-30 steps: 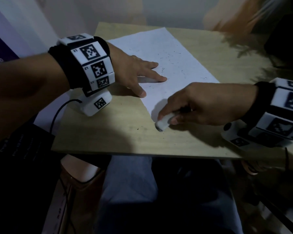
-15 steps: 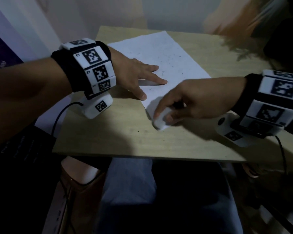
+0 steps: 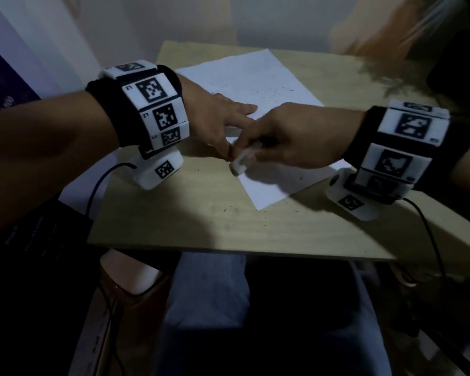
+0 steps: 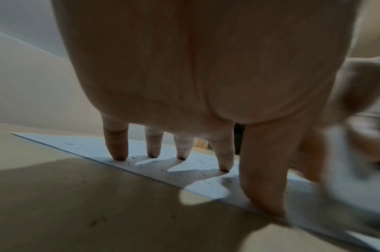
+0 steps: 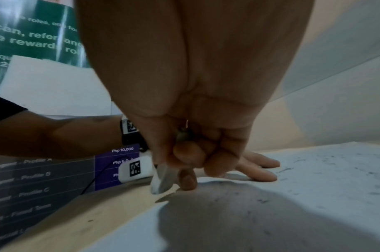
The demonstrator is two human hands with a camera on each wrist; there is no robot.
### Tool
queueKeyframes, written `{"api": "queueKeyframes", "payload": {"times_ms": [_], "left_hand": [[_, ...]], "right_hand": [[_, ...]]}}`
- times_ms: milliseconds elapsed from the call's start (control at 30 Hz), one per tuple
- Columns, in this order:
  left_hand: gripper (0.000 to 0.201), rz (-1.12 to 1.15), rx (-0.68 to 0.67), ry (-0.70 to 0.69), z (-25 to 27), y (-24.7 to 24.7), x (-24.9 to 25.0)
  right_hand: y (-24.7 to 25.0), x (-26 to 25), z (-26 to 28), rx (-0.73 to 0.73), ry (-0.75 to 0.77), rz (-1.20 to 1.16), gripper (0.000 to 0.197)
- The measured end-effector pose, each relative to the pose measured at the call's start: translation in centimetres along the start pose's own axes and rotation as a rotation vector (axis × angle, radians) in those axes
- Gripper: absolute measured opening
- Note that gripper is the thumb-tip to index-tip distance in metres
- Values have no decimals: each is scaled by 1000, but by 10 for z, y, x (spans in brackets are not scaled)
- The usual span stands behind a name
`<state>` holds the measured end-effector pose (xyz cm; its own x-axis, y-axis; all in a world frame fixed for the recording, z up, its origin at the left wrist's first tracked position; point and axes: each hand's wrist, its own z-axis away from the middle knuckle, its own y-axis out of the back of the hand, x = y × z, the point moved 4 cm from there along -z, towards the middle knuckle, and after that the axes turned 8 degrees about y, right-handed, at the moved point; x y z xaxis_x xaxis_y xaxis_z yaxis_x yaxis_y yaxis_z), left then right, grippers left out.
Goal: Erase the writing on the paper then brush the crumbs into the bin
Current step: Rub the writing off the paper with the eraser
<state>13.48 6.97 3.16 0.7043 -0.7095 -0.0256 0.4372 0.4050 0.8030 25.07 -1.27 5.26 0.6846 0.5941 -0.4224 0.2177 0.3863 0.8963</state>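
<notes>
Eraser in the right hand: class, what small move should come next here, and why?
Probably sweep the eraser back across the paper toward the dark crumbs. The right hand pinches it at the paper's left edge, the left hand presses the sheet flat, and specks still dot it. No bin is in view.

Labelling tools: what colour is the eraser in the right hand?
White eraser, pinched by the right hand; clearest in the head view.

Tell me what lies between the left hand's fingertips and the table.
The paper: the left hand presses it flat with spread fingers, shown in the left wrist view.
</notes>
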Motion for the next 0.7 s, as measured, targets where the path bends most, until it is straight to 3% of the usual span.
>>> {"api": "queueKeyframes", "payload": {"times_ms": [67,200,367,567,700], "left_hand": [[78,-14,7,13,0,0,0],[77,-15,11,45,2,0,1],[74,3,7,7,2,1,2],[76,-13,7,42,4,0,1],[72,7,0,23,7,2,5]], "right_hand": [[-4,1,0,-20,-2,18,24],[-8,-1,10,-217,-18,-28,25],[2,0,-7,-5,28,-2,20],[-10,5,18,-198,-52,-52,25],[1,1,3,12,6,-58,22]]}}
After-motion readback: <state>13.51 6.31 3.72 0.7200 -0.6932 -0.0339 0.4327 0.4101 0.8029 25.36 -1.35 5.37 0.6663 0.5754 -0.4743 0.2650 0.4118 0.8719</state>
